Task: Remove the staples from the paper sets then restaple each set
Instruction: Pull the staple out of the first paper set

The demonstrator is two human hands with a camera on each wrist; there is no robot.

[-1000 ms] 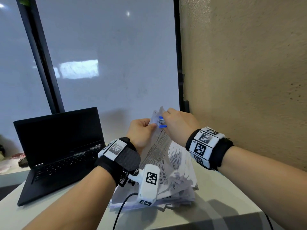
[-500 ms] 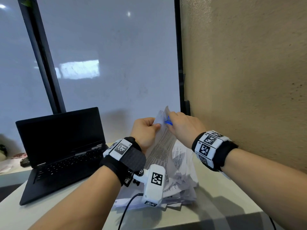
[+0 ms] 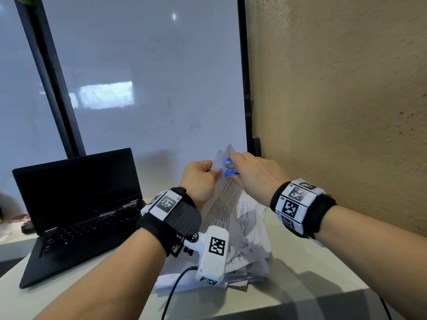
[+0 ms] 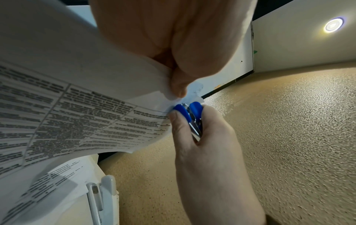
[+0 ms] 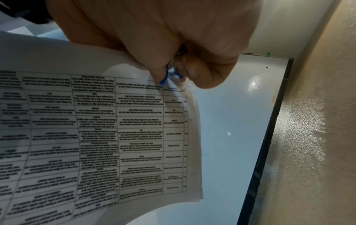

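Two hands meet above a white worktop [image 3: 300,262]. At far left an open black laptop [image 3: 76,204] sits on it. Left hand [image 3: 201,179] is raised, thumb and fingers pinching the top corner of a printed paper set [image 3: 221,204], which hangs lifted over a loose pile of papers [image 3: 249,257] lying on the worktop. Right hand [image 3: 254,176], just right of that corner, pinches a blue staple remover [image 3: 231,167], its tip touching the held corner. Whether a staple sits there cannot be told. Right of all stands a textured beige wall [image 3: 346,112].
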